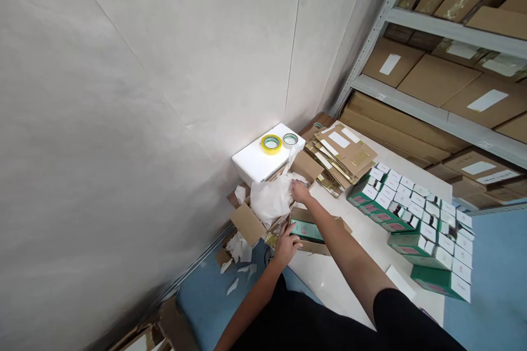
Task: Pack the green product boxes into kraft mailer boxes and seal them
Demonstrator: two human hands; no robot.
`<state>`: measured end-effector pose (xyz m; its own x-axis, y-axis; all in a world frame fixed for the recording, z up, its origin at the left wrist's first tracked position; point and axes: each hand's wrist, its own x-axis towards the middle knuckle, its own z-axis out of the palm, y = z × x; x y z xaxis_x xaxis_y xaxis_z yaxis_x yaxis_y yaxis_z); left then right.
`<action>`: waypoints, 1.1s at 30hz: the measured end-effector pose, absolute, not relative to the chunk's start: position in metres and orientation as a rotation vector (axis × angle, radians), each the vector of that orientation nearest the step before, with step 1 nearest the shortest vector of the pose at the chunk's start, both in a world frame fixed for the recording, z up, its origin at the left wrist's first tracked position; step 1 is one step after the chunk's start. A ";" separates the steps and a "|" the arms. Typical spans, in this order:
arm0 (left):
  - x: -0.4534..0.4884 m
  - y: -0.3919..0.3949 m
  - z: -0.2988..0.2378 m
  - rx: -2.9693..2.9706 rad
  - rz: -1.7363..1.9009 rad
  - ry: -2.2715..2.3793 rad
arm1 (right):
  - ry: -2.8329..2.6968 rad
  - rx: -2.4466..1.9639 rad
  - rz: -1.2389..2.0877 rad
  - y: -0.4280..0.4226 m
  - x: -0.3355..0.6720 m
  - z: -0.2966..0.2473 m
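My right hand [300,192] is closed on crumpled white packing paper [269,200] that bulges out of an open cardboard box [249,223] by the wall. My left hand [286,244] rests on the edge of a small opened carton [315,247] on the white table [329,279]; its fingers curl over the rim. A green product box [307,228] lies inside that carton, just right of the left hand.
Many green boxes with white labels [415,219] stand in rows on the table's right. A stack of flat cardboard sleeves [341,156] lies behind. A white foam box [263,162] carries a yellow tape roll [271,143] and a clear one [290,139]. Metal shelves [436,115] hold cartons. Paper scraps [239,274] litter the blue floor.
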<state>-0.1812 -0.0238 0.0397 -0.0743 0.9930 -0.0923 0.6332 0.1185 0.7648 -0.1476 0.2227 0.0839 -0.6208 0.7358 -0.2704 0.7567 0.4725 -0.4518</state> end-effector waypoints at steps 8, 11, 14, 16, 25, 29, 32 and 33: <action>-0.176 -0.021 0.037 1.624 0.748 1.792 | 3.041 1.524 -1.276 0.205 -0.100 0.096; -0.167 -0.016 0.037 1.688 0.755 1.787 | 3.072 1.701 -1.348 0.186 -0.069 0.108; -0.157 -0.010 0.037 1.737 0.747 1.783 | 3.046 1.900 -1.408 0.163 -0.028 0.120; -0.148 -0.006 0.038 1.775 0.745 1.771 | 2.988 2.057 -1.442 0.145 0.007 0.127; -0.071 0.006 0.036 1.962 0.649 1.642 | 2.818 2.447 -1.320 0.037 0.148 0.113; -0.026 0.002 0.022 2.020 0.535 1.560 | 2.597 2.434 -1.476 -0.013 0.183 0.082; -0.001 -0.005 0.010 1.984 0.396 1.630 | 2.432 2.507 -1.571 -0.042 0.210 0.064; 0.005 -0.008 0.007 1.967 0.358 1.653 | 2.396 2.540 -1.591 -0.050 0.220 0.060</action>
